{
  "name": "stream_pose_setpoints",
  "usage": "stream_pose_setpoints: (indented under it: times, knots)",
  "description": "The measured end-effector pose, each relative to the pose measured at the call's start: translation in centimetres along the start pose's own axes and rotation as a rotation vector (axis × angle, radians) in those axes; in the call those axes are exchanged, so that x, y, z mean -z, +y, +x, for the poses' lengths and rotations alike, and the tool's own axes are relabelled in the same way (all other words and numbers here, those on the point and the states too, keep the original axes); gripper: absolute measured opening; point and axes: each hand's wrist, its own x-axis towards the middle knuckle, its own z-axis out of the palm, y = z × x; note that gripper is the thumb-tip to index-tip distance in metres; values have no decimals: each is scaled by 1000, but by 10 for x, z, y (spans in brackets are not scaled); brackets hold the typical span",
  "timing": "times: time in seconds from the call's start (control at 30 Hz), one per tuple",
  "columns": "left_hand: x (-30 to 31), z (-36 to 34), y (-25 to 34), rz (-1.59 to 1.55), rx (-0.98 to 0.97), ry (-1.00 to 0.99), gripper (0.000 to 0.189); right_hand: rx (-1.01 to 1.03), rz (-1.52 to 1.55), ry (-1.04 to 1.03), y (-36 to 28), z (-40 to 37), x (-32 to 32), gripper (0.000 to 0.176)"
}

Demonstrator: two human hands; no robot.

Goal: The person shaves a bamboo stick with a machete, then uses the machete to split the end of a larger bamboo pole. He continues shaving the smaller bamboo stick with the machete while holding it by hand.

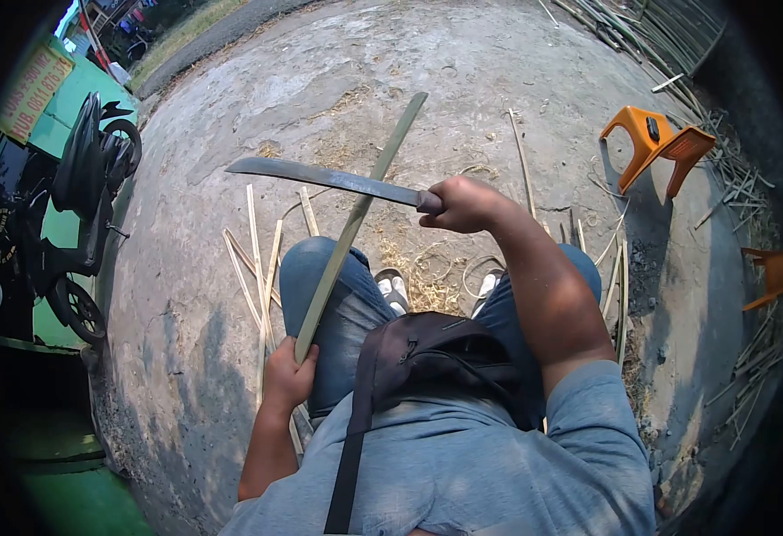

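My right hand (pixel 463 204) is closed round the handle of a machete (pixel 320 177), whose long blade points left. In my left hand (pixel 290 375) is the lower end of a long green bamboo strip (pixel 342 246), gripped beside my left thigh. The strip slants up and away to the right, and the blade crosses over it above my knees. Pale split strips (pixel 268 268) lie on the ground by my left leg, and more strips (pixel 622 286) lie by my right leg. Shavings (pixel 432 277) are scattered between my feet.
An orange plastic chair (pixel 655 143) lies tipped at the right with a small dark object on it; another orange piece (pixel 771 279) is farther right. Bamboo offcuts (pixel 749 192) pile along the right edge. A motorcycle (pixel 79 214) stands at the left by a green wall. Bamboo poles (pixel 642 40) lie at the back right.
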Motion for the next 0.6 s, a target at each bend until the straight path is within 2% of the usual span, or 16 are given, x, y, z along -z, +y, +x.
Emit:
stream_pose_setpoints:
  times: [0.6]
  knots:
    - [0, 1, -1, -48, -9, -19, 31, 27, -40, -29, -2, 4, -5, 32]
